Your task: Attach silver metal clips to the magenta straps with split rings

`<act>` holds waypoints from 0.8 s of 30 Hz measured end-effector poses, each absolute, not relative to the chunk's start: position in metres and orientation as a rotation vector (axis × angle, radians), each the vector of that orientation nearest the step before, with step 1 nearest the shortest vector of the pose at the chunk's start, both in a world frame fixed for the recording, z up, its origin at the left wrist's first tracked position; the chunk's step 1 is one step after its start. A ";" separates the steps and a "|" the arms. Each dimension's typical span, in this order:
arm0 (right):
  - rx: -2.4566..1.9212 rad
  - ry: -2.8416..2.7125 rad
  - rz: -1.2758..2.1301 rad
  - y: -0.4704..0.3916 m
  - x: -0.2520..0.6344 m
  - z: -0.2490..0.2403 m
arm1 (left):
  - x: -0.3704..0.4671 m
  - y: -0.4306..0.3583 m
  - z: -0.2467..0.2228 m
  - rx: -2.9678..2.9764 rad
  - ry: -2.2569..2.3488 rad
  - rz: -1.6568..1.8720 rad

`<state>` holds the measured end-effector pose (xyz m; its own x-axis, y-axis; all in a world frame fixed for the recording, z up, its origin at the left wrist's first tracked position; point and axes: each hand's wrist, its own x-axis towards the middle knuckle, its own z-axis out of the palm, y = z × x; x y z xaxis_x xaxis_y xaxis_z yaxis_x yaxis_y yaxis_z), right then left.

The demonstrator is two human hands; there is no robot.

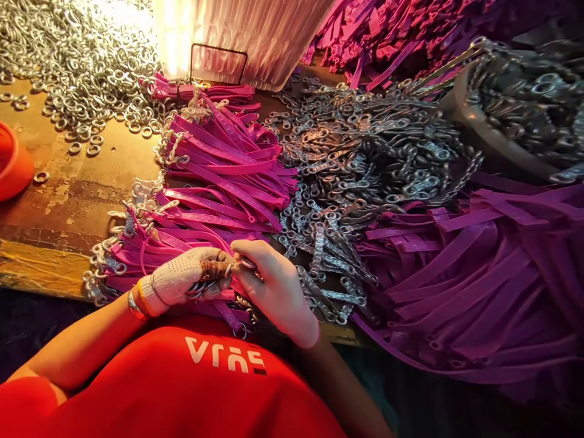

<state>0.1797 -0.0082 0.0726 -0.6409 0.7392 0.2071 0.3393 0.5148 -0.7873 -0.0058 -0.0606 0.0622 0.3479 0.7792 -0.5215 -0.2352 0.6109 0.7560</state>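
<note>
At the table's front edge, my left hand point(191, 275), in a dotted knit glove with brown fingertips, is closed around several metal pieces. My right hand point(274, 289) is bare-looking or thinly gloved; its fingers pinch against the left fingertips. A small metal piece shows between its fingers, too small to name. Below the hands hang a pink strap point(228, 316) and a short piece of chain with a ring. Just beyond them lie bundles of pink straps point(219, 201) with metal links at their left ends.
Metal rings point(91, 55) are heaped at the back left, near an orange container point(13, 161). A clear ribbed bin point(246, 36) stands at the back. Twisted metal pieces point(365, 140) and purple straps point(483, 286) cover the right side, beside a full bucket point(493, 137).
</note>
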 end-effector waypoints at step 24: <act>-1.137 -1.918 1.106 0.035 0.194 0.101 | 0.007 0.001 0.108 1.302 1.387 0.911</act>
